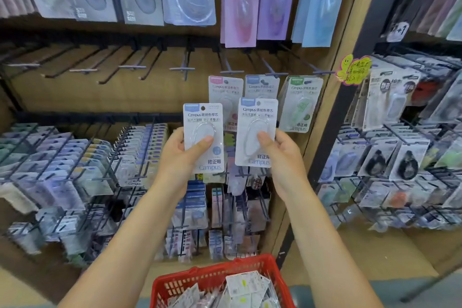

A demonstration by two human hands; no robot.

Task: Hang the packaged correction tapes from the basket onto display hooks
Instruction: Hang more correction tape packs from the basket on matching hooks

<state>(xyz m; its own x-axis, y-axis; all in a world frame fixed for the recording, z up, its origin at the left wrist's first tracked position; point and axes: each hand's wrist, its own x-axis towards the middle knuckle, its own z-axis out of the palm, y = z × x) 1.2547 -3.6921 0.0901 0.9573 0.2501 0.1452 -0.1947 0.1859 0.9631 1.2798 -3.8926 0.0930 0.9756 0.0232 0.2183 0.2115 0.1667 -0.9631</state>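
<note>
We hold two packaged correction tapes up in front of a brown display wall. Our left hand (178, 155) grips a white blister card with a blue tab at its top left corner (203, 136): the thumb lies curled across the clear bubble on its face, the other fingers wrap behind the card's left edge. Our right hand (281, 155) holds a second white blister card with a blue tab (256, 130) in the same way, thumb pressed on the bubble, fingers behind the right edge. The two cards stand upright, side by side and just apart, with the right one a little higher.

Behind them, three more packs hang from the black rail of hooks (185, 67): a white card with a pink tab (225, 92), a white card with a blue tab (262, 86) whose lower part is hidden behind the card in our right hand, and a white card with a green tab and a green tape inside (301, 105) nearest the right edge of the wall. The hooks to the left along that rail are bare. Above the rail hang tall pink, purple and blue blister packs (260, 0). Below it, rows of small packs (75, 157) crowd the lower hooks.

At the bottom edge of the view sits a red plastic mesh basket (175, 282) with a heap of white packs lying loose in it. A yellow smiley sticker label (351, 70) sticks out from the right edge of the wall.
</note>
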